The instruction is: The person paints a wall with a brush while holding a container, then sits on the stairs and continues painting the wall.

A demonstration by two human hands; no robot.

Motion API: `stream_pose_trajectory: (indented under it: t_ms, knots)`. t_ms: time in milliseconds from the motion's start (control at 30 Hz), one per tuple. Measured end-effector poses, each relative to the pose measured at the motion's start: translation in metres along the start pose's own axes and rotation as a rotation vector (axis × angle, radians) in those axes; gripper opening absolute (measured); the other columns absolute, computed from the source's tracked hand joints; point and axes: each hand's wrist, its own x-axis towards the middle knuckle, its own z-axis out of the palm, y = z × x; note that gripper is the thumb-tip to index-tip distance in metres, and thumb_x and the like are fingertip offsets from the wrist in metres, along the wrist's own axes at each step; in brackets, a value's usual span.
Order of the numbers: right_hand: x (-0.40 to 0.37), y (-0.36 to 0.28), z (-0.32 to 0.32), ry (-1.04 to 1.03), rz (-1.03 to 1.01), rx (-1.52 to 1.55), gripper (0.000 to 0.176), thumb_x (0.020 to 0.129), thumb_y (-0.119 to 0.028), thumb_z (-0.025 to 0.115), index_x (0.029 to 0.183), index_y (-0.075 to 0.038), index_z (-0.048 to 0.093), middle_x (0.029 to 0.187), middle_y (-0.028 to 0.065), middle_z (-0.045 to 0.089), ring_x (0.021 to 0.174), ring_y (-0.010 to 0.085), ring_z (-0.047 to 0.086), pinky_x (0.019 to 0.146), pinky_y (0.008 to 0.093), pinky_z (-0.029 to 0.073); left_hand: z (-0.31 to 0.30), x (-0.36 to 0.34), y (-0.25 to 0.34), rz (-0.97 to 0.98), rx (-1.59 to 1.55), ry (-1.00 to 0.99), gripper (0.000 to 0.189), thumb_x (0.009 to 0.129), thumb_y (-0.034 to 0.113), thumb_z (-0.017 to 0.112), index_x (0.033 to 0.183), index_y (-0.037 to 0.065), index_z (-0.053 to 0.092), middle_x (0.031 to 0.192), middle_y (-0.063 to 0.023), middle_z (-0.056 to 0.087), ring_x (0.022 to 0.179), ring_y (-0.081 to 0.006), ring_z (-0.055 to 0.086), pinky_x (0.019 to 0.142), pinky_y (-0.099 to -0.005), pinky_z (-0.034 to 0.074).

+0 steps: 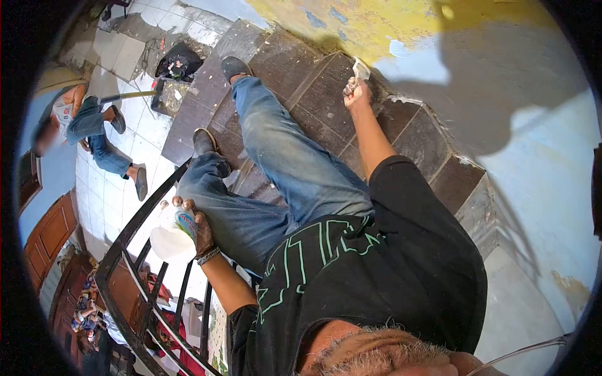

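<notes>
A white container (172, 244) with a green-and-blue label (185, 220) is grasped in the left hand (203, 235); a pale, flat tool (361, 68) is gripped in the right hand (357, 95).

I observe a white container (168, 243), its label blue and green, held in the left hand (204, 234). I see a pale tool (361, 67) projecting from the right hand (356, 94).
</notes>
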Motion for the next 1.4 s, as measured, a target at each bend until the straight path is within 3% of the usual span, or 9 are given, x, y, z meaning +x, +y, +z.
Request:
stream_pose_trajectory:
  t_ms: [333,367,500,533,600,733,800,1033,1400]
  knots:
    - [-0.101,-0.062,0.043,-0.285,-0.219,0.148,0.015,0.082,-0.020,0.052,0.079,-0.006,0.048,0.060,0.0001,0.042,0.043,0.0099,0.037,0.037,0.0224,0.028,0.008,0.004,-0.005,-0.029,-0.010,-0.044,0.041,0.082,0.020,0.053,0.115,0.007,0.033,0.109,-0.0140,0.034,0.105,-0.0306,0.038,0.073,-0.0408,0.048]
    - [-0.117,-0.071,0.052,-0.192,-0.230,0.155,0.015,0.082,-0.020,0.052,0.080,-0.006,0.048,0.059,-0.0001,0.041,0.043,0.0094,0.037,0.036,0.0217,0.028,0.007,0.003,-0.005,-0.026,-0.014,-0.045,0.041,0.082,0.020,0.053,0.115,0.007,0.033,0.109,-0.0140,0.034,0.105,-0.0306,0.038,0.073,-0.0408,0.048]
    - [-0.177,-0.098,0.060,-0.273,-0.385,0.064,0.014,0.084,-0.019,0.049,0.084,-0.005,0.048,0.062,0.0005,0.046,0.044,0.0086,0.039,0.037,0.0212,0.031,0.001,0.003,-0.001,-0.036,-0.068,-0.039,0.039,0.082,0.020,0.052,0.114,0.006,0.033,0.108,-0.0144,0.034,0.104,-0.0311,0.038,0.072,-0.0410,0.048]
    - [-0.180,-0.105,0.049,-0.469,-0.319,0.069,0.016,0.084,-0.021,0.048,0.085,-0.005,0.049,0.062,-0.0001,0.047,0.044,0.0075,0.040,0.038,0.0198,0.031,0.001,0.002,0.000,-0.040,-0.077,-0.044,0.039,0.082,0.020,0.052,0.114,0.006,0.034,0.108,-0.0146,0.034,0.104,-0.0311,0.038,0.072,-0.0410,0.048]
    - [-0.193,-0.098,0.045,-0.350,-0.301,0.024,0.019,0.085,-0.024,0.048,0.087,-0.005,0.049,0.062,-0.0002,0.046,0.042,0.0066,0.038,0.036,0.0200,0.030,0.002,0.002,0.002,-0.038,-0.069,-0.040,0.039,0.082,0.020,0.052,0.113,0.006,0.034,0.108,-0.0144,0.034,0.104,-0.0308,0.038,0.072,-0.0409,0.048]
    - [-0.142,-0.055,0.006,-0.273,-0.146,-0.105,0.020,0.083,-0.024,0.048,0.088,-0.006,0.048,0.061,0.0001,0.045,0.040,0.0081,0.037,0.036,0.0209,0.029,-0.003,0.003,0.001,-0.033,-0.112,-0.060,0.039,0.082,0.021,0.053,0.113,0.006,0.034,0.107,-0.0140,0.035,0.102,-0.0299,0.039,0.070,-0.0405,0.048]
    - [-0.085,-0.030,-0.021,-0.304,0.040,-0.149,0.019,0.082,-0.024,0.049,0.087,-0.006,0.048,0.061,0.0000,0.044,0.042,0.0090,0.038,0.038,0.0222,0.029,-0.004,0.003,0.002,-0.022,-0.087,-0.053,0.041,0.082,0.021,0.052,0.115,0.007,0.034,0.107,-0.0145,0.035,0.101,-0.0300,0.039,0.069,-0.0407,0.049]
    - [-0.009,0.017,-0.013,-0.114,0.063,-0.158,0.019,0.080,-0.024,0.050,0.082,-0.005,0.049,0.057,0.0002,0.044,0.041,0.0100,0.039,0.037,0.0221,0.029,0.000,0.002,0.004,-0.029,-0.011,-0.015,0.041,0.082,0.020,0.052,0.116,0.008,0.034,0.106,-0.0142,0.035,0.100,-0.0295,0.040,0.065,-0.0393,0.050]
    - [0.037,0.022,0.005,-0.099,0.105,-0.229,0.017,0.082,-0.022,0.047,0.083,-0.005,0.050,0.062,0.0032,0.047,0.044,0.0126,0.041,0.039,0.0247,0.031,0.000,0.004,0.004,-0.028,0.005,0.009,0.038,0.083,0.023,0.050,0.113,0.005,0.035,0.104,-0.0135,0.035,0.097,-0.0286,0.039,0.063,-0.0359,0.047]
